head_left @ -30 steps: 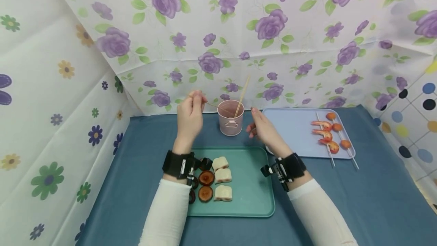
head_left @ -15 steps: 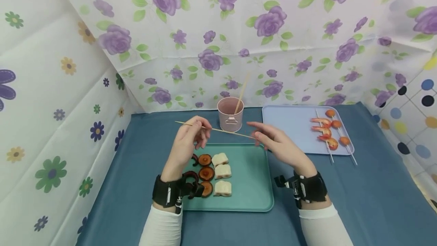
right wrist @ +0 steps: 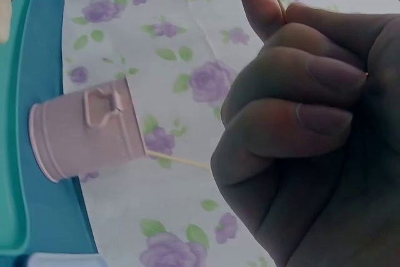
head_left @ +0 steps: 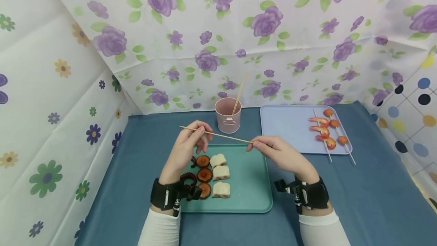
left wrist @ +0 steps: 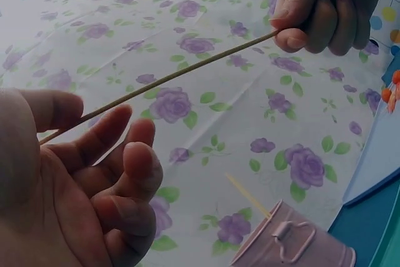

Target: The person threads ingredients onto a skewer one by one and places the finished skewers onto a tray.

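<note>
Through the head view, I read the wooden skewer (head_left: 228,137) raised above the counter (head_left: 116,204), near the far edge of the green tray (head_left: 250,185). My left grip (head_left: 187,145) pinches it toward its left end, under the thumb; the remaining fingers are loosely bent. My right grip (head_left: 280,155) pinches the right end between thumb and index finger. I locate the pink bucket (head_left: 228,122) near the counter's far edge, a thin stick (head_left: 240,92) leaning inside.

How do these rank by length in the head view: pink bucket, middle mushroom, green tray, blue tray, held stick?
Green tray, blue tray: too alike to rank
Held stick
Pink bucket
Middle mushroom
</note>
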A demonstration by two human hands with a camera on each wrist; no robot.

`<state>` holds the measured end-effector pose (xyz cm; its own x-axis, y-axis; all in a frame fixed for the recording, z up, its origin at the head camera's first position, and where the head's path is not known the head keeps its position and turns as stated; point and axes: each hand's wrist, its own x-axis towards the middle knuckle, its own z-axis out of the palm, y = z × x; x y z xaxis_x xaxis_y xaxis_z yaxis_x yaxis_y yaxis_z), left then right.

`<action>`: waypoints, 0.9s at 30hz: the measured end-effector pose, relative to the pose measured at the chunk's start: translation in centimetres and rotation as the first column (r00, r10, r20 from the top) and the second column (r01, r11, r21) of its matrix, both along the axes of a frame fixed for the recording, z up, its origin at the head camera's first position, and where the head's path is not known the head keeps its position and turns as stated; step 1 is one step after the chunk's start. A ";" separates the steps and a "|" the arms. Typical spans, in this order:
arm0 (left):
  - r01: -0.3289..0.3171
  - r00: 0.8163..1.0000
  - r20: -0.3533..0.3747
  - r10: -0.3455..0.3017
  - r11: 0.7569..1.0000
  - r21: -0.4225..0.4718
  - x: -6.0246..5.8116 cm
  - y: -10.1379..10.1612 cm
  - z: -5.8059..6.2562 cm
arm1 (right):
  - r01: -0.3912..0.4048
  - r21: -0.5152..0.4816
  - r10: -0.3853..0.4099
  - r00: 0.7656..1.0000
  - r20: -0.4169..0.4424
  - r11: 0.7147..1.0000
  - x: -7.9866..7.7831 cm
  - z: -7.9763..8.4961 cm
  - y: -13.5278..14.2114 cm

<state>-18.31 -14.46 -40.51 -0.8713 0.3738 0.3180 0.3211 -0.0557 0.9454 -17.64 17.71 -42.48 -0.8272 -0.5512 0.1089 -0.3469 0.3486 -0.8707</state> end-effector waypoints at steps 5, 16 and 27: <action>0.023 0.998 -0.056 -0.028 0.996 -0.082 0.3 -0.5 0.0 | 0.067 -0.031 -0.067 0.998 0.014 0.997 0.1 0.4 0.8; 0.081 0.987 -0.064 -0.149 0.791 -0.607 -0.2 0.6 -1.4 | 0.128 -0.180 -0.129 0.992 0.005 0.975 0.1 0.7 2.9; 0.225 0.951 0.098 -0.293 0.441 -0.869 1.8 2.7 -4.7 | 0.135 -0.213 -0.135 0.991 0.013 0.968 0.5 1.4 3.7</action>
<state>-16.52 -11.73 -45.21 -0.6773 0.6899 -0.2554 0.4928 0.6833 0.5388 -17.11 21.46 -41.09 -0.8922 -0.3982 0.2130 -0.3107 0.1988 -0.9295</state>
